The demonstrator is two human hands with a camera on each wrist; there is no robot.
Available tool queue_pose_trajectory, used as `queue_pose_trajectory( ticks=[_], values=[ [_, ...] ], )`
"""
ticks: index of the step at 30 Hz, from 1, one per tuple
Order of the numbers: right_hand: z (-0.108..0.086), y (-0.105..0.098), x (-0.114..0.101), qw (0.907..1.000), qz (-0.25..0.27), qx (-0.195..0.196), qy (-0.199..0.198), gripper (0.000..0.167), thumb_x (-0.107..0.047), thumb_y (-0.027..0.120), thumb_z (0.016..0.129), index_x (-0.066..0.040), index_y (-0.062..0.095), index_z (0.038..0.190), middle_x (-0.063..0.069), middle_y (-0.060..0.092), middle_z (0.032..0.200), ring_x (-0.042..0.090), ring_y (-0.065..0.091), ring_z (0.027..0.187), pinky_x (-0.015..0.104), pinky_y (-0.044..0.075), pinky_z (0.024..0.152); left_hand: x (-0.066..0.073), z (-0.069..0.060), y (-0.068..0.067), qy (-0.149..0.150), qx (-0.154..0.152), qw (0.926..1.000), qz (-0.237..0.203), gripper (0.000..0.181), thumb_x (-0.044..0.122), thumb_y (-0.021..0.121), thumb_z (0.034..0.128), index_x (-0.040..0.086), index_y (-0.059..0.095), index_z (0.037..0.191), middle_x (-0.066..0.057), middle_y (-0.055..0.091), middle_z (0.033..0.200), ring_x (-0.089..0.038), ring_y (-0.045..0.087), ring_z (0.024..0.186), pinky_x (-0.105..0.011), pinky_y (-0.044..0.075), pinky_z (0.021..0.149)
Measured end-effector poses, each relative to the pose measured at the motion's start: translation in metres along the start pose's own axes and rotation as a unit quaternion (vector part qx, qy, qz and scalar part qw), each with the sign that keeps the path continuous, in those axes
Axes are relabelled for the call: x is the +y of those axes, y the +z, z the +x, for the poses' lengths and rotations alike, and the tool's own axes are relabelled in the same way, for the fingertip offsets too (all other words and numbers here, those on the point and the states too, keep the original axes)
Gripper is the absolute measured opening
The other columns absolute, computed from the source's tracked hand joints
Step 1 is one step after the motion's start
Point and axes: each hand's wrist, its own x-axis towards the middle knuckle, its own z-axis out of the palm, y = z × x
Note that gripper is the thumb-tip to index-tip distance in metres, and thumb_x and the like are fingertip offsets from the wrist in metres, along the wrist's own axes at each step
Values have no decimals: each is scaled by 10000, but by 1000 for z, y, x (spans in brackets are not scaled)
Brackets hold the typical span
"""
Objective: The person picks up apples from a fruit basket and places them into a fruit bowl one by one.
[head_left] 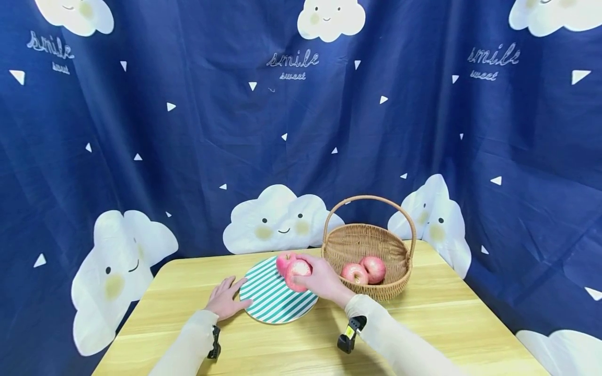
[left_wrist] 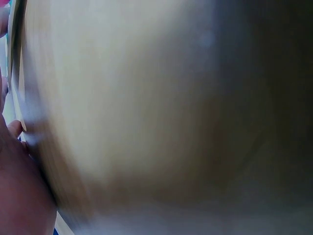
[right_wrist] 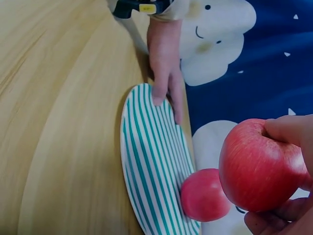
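Pinching a red apple (right_wrist: pixel 259 169) between thumb and fingers, the right hand (head_left: pixel 321 279) holds it over a round board (head_left: pixel 270 303) striped green and white. The left hand (head_left: pixel 224 301) lies at the board's left edge, fingers loosely spread and relaxed, the thumb resting on the striped surface. A second apple (right_wrist: pixel 203 196) sits on the board, partly behind the held one; whether these two touch I cannot tell. Just right of the board stands a wicker basket (head_left: pixel 362 241) with a tall arched handle (head_left: pixel 369 198), and inside it two more apples (head_left: pixel 364 271) lie side by side. Both forearms wear pale sleeves (head_left: pixel 392 334) and black wrist straps (head_left: pixel 215 344). All this rests on a light wooden table (head_left: pixel 164 292). Around its far end hangs a dark blue curtain (head_left: pixel 211 130) printed with smiling clouds, small white triangles and the words "smile sweet". The left wrist view is mostly blurred.
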Motion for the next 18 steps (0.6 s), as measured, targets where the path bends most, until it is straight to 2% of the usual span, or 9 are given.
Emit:
queue_pose_trajectory(
  ticks=[9,18],
  values=[
    [3,19,8,9998,53,-81,167,662,-305,829,816,-111,597,1405,87,709,1220,185,662,1045,341,548,891,-2,0,1,6,19,10000,22,873,650,674,843,196,427,1547,-276,258,1613,-500,180,1496,-683,99,1192],
    [2,30,16,9986,-479,-90,213,584,-365,816,828,-105,646,1322,78,718,1156,205,654,1028,391,538,875,1,0,1,-81,11,10000,41,873,649,682,837,203,432,1545,-265,260,1616,-487,182,1501,-673,97,1199]
  ],
)
